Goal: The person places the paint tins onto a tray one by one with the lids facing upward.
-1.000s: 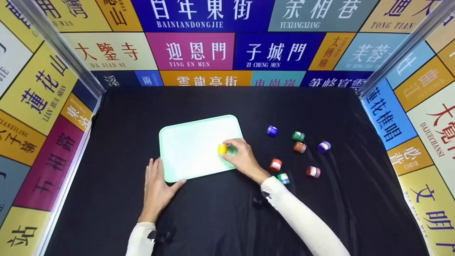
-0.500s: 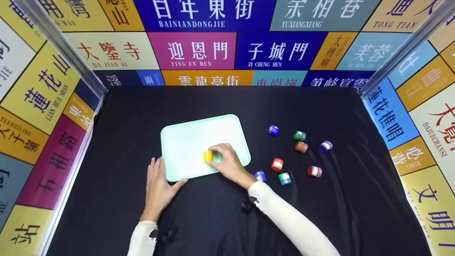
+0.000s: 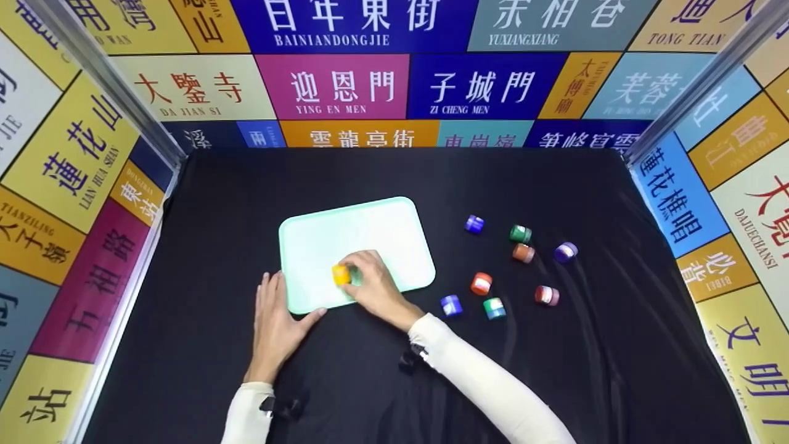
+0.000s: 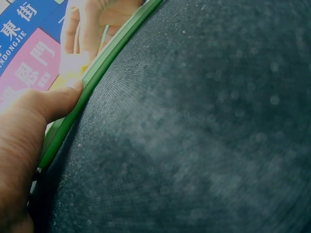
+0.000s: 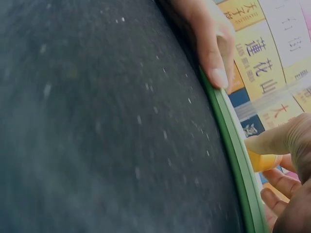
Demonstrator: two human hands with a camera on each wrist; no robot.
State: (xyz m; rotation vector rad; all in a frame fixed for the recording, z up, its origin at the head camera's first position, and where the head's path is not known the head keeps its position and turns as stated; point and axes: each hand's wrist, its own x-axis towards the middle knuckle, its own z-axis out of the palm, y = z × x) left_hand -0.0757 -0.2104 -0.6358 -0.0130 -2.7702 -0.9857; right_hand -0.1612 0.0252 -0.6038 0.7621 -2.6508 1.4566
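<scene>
A pale green tray (image 3: 394,228) with a white-looking surface lies slightly turned on the black cloth. Over its near-left part, my right hand (image 3: 372,283) pinches a small yellow paint jar (image 3: 341,275) between thumb and fingers; whether the jar touches the tray cannot be told. My left hand (image 3: 277,330) rests at the tray's near-left corner, fingers stretched along the left side and thumb on the near rim. The left wrist view shows that thumb (image 4: 60,99) against the green rim (image 4: 109,56). In the right wrist view the yellow jar (image 5: 262,161) shows beside my right thumb.
Right of the tray lie several more paint jars: two blue ones (image 3: 474,224) (image 3: 451,305), green ones (image 3: 521,233) (image 3: 494,308), a red one (image 3: 481,283), a brown one (image 3: 523,253), a dark red one (image 3: 547,295) and a purple one (image 3: 565,251). Sign-covered walls (image 3: 345,86) enclose the table.
My right hand has carried the yellow paint jar leftward and nearer across the tray. A blue jar formerly hidden by the right arm is now visible. The left hand has stayed at the corner.
</scene>
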